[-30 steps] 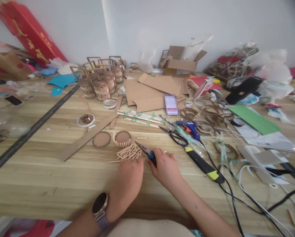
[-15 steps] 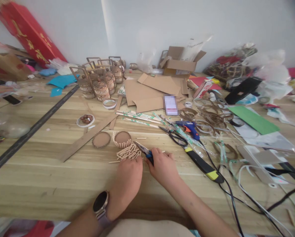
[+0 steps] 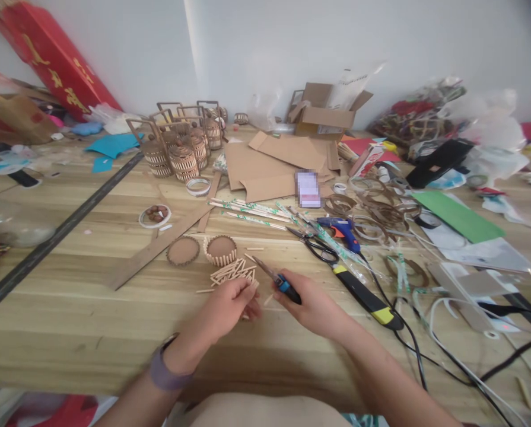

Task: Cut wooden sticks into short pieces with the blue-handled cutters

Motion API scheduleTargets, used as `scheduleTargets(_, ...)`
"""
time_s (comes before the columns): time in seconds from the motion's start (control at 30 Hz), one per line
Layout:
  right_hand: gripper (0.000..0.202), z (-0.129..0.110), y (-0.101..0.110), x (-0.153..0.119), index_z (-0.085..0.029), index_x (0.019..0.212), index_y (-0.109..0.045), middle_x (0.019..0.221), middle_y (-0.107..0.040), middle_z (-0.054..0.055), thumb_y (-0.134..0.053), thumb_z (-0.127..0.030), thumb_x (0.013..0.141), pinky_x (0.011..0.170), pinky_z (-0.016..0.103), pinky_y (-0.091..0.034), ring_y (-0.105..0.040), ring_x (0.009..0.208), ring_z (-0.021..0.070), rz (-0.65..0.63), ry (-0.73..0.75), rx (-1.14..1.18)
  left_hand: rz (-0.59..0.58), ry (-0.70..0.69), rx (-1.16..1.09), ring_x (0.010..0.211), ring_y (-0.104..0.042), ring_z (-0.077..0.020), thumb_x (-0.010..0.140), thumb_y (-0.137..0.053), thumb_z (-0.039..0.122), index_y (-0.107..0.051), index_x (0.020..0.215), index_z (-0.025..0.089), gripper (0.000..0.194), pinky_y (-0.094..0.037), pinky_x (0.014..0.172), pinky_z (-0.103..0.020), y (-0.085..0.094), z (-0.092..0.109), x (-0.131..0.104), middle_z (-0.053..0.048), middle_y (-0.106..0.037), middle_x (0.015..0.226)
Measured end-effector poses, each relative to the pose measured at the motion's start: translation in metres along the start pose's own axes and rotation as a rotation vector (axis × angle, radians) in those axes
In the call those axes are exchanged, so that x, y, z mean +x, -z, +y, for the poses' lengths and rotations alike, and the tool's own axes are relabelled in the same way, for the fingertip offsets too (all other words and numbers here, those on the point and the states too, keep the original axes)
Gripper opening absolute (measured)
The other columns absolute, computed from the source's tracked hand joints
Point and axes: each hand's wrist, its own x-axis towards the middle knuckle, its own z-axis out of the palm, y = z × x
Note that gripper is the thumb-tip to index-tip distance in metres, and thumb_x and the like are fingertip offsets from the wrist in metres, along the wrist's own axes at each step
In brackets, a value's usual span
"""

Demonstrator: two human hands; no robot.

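My right hand (image 3: 307, 299) is wrapped round blue-handled pliers (image 3: 283, 286), whose jaws point up and left. Just in front of the pile of short wooden sticks (image 3: 232, 271) is my left hand (image 3: 236, 302), its thumb and fingers pressed together; what they hold, if anything, is too small to make out. A short stick lies below the pliers, near my right fingers. Behind the pile stands a round cardboard base (image 3: 221, 248) with small sticks upright around its rim. To its left lies a flat round cardboard disc (image 3: 183, 251) with a dark edge.
Scissors (image 3: 321, 247), a blue glue gun (image 3: 343, 231) and a black-and-yellow tool (image 3: 367, 298) with cables lie on the right. Behind are wrapped sticks (image 3: 256, 212), cardboard sheets (image 3: 269, 169), a phone (image 3: 308, 190) and small lidded baskets (image 3: 183, 159). A dish of brown beads (image 3: 155, 216) sits left.
My left hand has turned over, showing its thumb and fingers. My right hand has drawn the pliers slightly right and down, away from the left hand. At the far left, another person's hand has left view.
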Motion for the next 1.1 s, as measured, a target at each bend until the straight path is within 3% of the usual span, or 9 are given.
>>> scheduleTargets(0.1,0.006,-0.004,-0.005,-0.002,-0.020,0.089,-0.054,0.083,-0.066,0.004,-0.049,-0.018,0.084,0.065,0.026,-0.042,-0.059,0.073,0.0173,-0.002,0.021,0.018,-0.045,0.043,-0.120,0.067,-0.066,-0.0175,0.074,-0.054,0.067,-0.052,0.078,0.018,0.050,-0.045,0.059,-0.026,-0.010,-0.001,0.005,-0.006,-0.070,0.074)
scheduleTargets(0.23,0.025,-0.004,-0.007,-0.001,-0.019,0.102,-0.054,0.092,-0.069,0.006,-0.049,-0.010,0.080,0.071,0.028,-0.045,-0.063,0.081,0.0192,0.016,0.026,0.015,-0.089,0.073,-0.178,0.066,-0.066,-0.0179,0.064,-0.061,0.072,-0.053,0.077,0.017,0.057,-0.046,0.062,-0.028,-0.014,0.001,0.006,-0.005,-0.069,0.071)
scheduleTargets(0.4,0.052,0.000,-0.007,-0.001,-0.019,0.128,-0.045,0.117,-0.066,0.009,-0.050,-0.007,0.078,0.086,0.033,-0.048,-0.062,0.104,0.0219,-0.025,0.112,0.092,-0.134,0.067,-0.200,0.063,-0.065,-0.0173,0.064,-0.062,0.072,-0.057,0.078,0.017,0.057,-0.048,0.064,-0.030,-0.016,0.003,0.003,-0.002,-0.068,0.067)
scheduleTargets(0.5,0.064,0.000,-0.008,-0.001,-0.021,0.139,-0.037,0.120,-0.065,0.009,-0.050,-0.006,0.078,0.088,0.035,-0.049,-0.062,0.106,0.0226,-0.053,0.139,0.099,-0.145,0.075,-0.202,0.062,-0.065,-0.0174,0.064,-0.063,0.071,-0.058,0.078,0.017,0.056,-0.048,0.062,-0.030,-0.017,0.003,0.004,-0.002,-0.068,0.066)
scheduleTargets(0.73,0.058,-0.003,-0.007,0.001,-0.021,0.139,-0.039,0.122,-0.064,0.010,-0.053,-0.015,0.083,0.092,0.039,-0.050,-0.061,0.110,0.0241,-0.094,0.136,0.132,-0.227,0.116,-0.233,0.058,-0.063,-0.0165,0.061,-0.069,0.067,-0.060,0.073,0.016,0.053,-0.046,0.060,-0.029,-0.016,0.000,0.006,-0.003,-0.068,0.063)
scheduleTargets(0.8,0.058,-0.002,-0.008,0.001,-0.022,0.138,-0.041,0.126,-0.060,0.010,-0.054,-0.013,0.082,0.098,0.040,-0.047,-0.057,0.116,0.0238,-0.059,0.169,0.127,-0.221,0.122,-0.262,0.057,-0.063,-0.0164,0.060,-0.070,0.066,-0.060,0.072,0.016,0.053,-0.046,0.060,-0.029,-0.016,-0.001,0.006,-0.003,-0.067,0.062)
scheduleTargets(0.93,0.060,0.000,-0.015,-0.002,-0.023,0.137,-0.039,0.141,-0.042,0.014,-0.055,-0.013,0.081,0.109,0.043,-0.037,-0.040,0.133,0.0247,0.142,0.235,0.076,-0.159,0.124,-0.341,0.062,-0.063,-0.0167,0.061,-0.071,0.065,-0.063,0.072,0.015,0.052,-0.046,0.063,-0.029,-0.016,-0.001,0.007,-0.004,-0.068,0.066)
scheduleTargets(1.1,0.071,-0.006,-0.029,-0.011,-0.027,0.138,-0.036,0.145,-0.030,0.015,-0.070,-0.025,0.076,0.104,0.047,-0.042,-0.035,0.135,0.0306,0.242,0.173,0.033,-0.025,0.075,-0.432,0.063,-0.059,-0.0153,0.067,-0.073,0.043,-0.064,0.073,0.016,0.029,-0.043,0.060,-0.026,-0.021,-0.001,0.009,0.000,-0.065,0.065)
